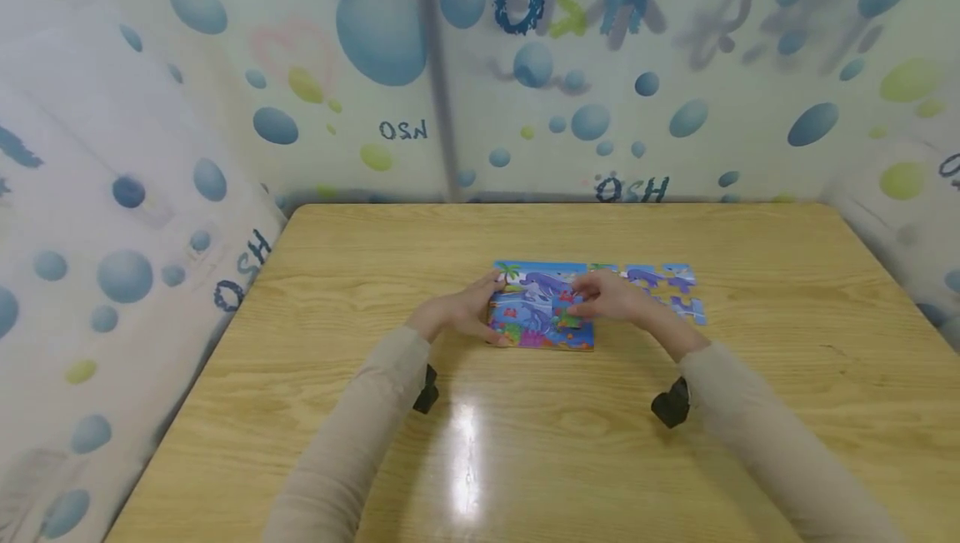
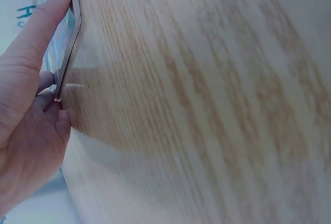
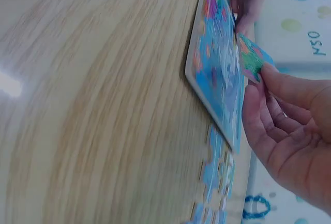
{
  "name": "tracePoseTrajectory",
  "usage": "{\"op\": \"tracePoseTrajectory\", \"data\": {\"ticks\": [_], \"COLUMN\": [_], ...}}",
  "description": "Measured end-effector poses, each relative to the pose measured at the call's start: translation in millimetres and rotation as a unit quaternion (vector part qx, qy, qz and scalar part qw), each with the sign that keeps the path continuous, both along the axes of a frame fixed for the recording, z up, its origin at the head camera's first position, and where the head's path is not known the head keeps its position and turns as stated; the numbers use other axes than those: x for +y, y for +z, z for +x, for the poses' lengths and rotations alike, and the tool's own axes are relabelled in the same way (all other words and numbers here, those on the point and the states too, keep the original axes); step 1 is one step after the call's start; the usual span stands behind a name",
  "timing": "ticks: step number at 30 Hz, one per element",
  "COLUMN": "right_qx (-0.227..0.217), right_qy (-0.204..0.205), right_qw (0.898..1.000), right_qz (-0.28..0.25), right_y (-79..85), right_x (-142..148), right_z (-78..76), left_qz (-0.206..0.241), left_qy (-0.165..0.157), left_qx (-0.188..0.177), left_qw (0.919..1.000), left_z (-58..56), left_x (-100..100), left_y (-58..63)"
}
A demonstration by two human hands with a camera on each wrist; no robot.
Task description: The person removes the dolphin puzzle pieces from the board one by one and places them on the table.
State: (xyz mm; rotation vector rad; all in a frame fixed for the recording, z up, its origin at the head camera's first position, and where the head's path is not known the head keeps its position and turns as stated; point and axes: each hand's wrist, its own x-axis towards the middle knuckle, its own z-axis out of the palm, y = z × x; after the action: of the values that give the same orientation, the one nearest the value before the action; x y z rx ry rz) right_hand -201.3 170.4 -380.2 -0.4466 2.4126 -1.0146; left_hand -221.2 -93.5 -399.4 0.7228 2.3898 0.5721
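Observation:
A thin jigsaw puzzle board with a sea picture of dolphins, crabs and coral lies flat on the table. My left hand holds its left edge, thumb at the near corner and fingers toward the far side. Over the board's right half, my right hand pinches a puzzle piece between thumb and fingers. That piece, green, red and blue, is tilted above the board in the right wrist view. The left wrist view shows the left thumb along the board's rim.
Several loose puzzle pieces lie on the wooden table to the right of the board, partly behind the right hand. Patterned walls with blue bubbles stand behind and beside the table.

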Motion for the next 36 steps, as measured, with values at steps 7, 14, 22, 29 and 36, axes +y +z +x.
{"op": "tracePoseTrajectory", "data": {"ticks": [7,14,22,29,36], "right_qx": [0.017,-0.012,-0.08,-0.131,-0.147], "right_qy": [-0.007,-0.02,-0.04,-0.045,-0.048], "right_qw": [1.0,0.999,0.996,0.99,0.985], "right_qz": [0.01,0.024,-0.007,0.037,0.073], "right_y": [0.6,-5.5,-10.9,-6.3,-4.0], "right_x": [32,53,61,52,47], "right_z": [5.9,10.1,13.9,10.3,5.5], "left_qz": [0.003,0.003,0.003,0.001,0.0], "left_qy": [0.007,0.004,0.002,-0.007,-0.002], "left_qx": [-0.014,-0.01,-0.014,-0.009,-0.004], "left_qw": [0.9999,0.9999,0.9999,0.9999,1.0], "left_z": [0.6,1.6,1.0,0.6,-0.3], "left_x": [0,-1,0,-1,0], "left_y": [0.9,1.7,2.2,0.4,-0.4]}}
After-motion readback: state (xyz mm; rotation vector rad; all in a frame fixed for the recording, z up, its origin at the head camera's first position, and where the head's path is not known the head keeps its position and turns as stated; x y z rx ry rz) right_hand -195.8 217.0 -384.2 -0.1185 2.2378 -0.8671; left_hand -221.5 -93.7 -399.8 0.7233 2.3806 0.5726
